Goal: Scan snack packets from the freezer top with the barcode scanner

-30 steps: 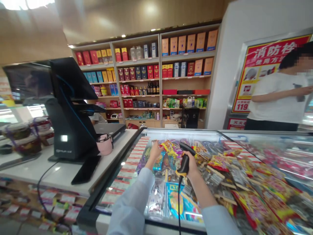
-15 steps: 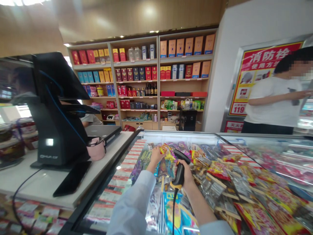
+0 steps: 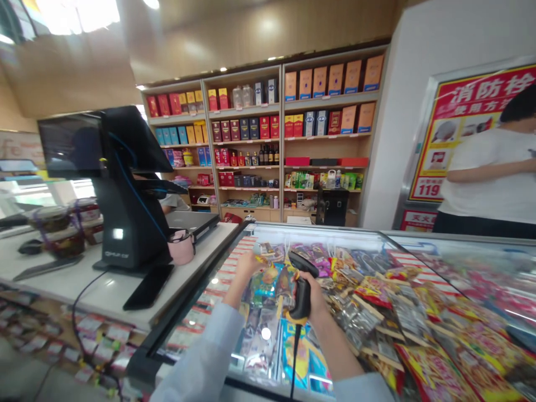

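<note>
In the head view my right hand (image 3: 318, 298) is wrapped round a black barcode scanner (image 3: 302, 298) with yellow trim, its head tilted up and its cord hanging down. My left hand (image 3: 248, 264) is closed on a small yellow snack packet (image 3: 263, 260), of which only an edge shows past the fingers. Both hands are above the glass top of a chest freezer (image 3: 228, 384). Under and between them lie blue packets (image 3: 266, 282). To the right, a pile of red and yellow snack packets (image 3: 374, 291) covers the glass.
On the white counter (image 3: 138, 312) at left stand a black checkout terminal (image 3: 134, 223), a pink cup (image 3: 181, 247) and a dark phone (image 3: 149, 287). Shelves (image 3: 247, 170) of boxes and bottles line the back wall. A person in a white shirt (image 3: 489, 178) stands at right.
My left hand has moved left with the yellow packet, away from the scanner. The scanner has stayed nearly in place. The view has turned left, showing more of the counter.
</note>
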{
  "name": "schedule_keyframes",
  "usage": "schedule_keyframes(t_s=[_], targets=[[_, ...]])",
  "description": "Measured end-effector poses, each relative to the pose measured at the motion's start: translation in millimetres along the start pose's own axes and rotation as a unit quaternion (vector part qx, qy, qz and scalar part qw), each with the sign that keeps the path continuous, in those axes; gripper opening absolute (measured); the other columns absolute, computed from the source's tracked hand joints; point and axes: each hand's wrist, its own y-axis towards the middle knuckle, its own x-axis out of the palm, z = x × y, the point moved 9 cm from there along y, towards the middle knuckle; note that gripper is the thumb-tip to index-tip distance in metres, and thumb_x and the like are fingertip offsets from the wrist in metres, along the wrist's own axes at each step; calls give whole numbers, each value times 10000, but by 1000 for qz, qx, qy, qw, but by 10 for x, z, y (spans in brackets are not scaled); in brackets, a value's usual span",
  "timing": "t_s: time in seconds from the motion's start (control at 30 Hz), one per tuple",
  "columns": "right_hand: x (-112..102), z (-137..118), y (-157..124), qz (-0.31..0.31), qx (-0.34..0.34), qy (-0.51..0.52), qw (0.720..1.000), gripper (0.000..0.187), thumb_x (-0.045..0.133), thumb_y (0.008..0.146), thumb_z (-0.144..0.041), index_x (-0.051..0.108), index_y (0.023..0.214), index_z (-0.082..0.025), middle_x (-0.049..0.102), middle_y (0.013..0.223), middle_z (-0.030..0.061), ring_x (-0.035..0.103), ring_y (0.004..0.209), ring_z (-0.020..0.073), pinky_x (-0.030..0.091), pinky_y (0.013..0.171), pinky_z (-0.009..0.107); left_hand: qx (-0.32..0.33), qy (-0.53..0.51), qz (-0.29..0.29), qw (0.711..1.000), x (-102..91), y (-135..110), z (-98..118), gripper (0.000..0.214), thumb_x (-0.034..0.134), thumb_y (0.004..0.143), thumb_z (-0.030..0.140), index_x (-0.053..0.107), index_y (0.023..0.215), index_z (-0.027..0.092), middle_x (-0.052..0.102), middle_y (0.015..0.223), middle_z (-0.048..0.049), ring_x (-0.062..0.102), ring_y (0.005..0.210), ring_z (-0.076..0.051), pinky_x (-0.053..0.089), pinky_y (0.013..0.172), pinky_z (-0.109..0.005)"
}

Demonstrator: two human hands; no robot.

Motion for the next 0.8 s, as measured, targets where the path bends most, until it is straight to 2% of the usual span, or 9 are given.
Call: schedule_keyframes(t_s=[0.07, 0.13, 0.2, 0.33, 0.47, 0.57, 0.8], targets=[[28, 44, -15, 5, 8, -15, 1000, 208, 674, 678, -353, 576, 634, -175, 533, 434, -30, 468, 343, 93, 387, 347, 191, 8, -19, 70, 997, -151, -175, -86, 411, 707, 672, 391, 680, 996, 140, 689, 961, -115, 627, 956, -252, 452, 806, -303], [75, 124, -26, -6, 28, -38, 999, 223, 668, 676, -371, 595, 630, -165, 533, 424, -22, 465, 338, 92, 380, 346, 191, 19, -57, 128, 990, -207, -326, -156, 498, 738, 638, 347, 658, 1092, 160, 671, 976, -91, 618, 932, -228, 451, 823, -299], [135, 209, -39, -35, 46, -62, 996, 260, 658, 682, -405, 612, 629, -154, 528, 412, -13, 457, 331, 93, 375, 346, 196, 25, -108, 142, 984, -134, -405, -226, 552, 767, 599, 311, 651, 1122, 180, 656, 956, -62, 616, 876, -202, 461, 805, -290], [192, 335, -55, -71, 59, -82, 992, 302, 648, 681, -443, 628, 640, -145, 525, 410, -10, 450, 330, 91, 370, 351, 200, 38, -207, 182, 961, 33, -449, -343, 503, 756, 601, 279, 664, 1088, 190, 619, 928, -39, 615, 847, -190, 493, 767, -300], [147, 421, -23, -52, 66, -75, 994, 293, 650, 652, -444, 621, 637, -153, 524, 410, -13, 451, 332, 94, 358, 345, 200, 40, -269, 264, 925, 49, -514, -423, 479, 699, 651, 227, 634, 1124, 192, 549, 932, -31, 601, 844, -185, 518, 784, -344], [107, 457, 13, -34, 65, -67, 995, 286, 649, 643, -439, 607, 626, -157, 517, 410, -17, 442, 330, 92, 353, 346, 202, 44, -272, 318, 907, 0, -589, -425, 472, 675, 676, 217, 621, 1145, 210, 484, 930, -22, 578, 845, -187, 529, 808, -390], [91, 477, 19, -28, 68, -73, 995, 296, 617, 676, -445, 599, 612, -156, 513, 410, -14, 446, 339, 98, 351, 354, 208, 81, -253, 347, 899, -12, -659, -359, 524, 662, 717, 234, 590, 1236, 211, 430, 903, -25, 542, 798, -182, 532, 795, -390]])
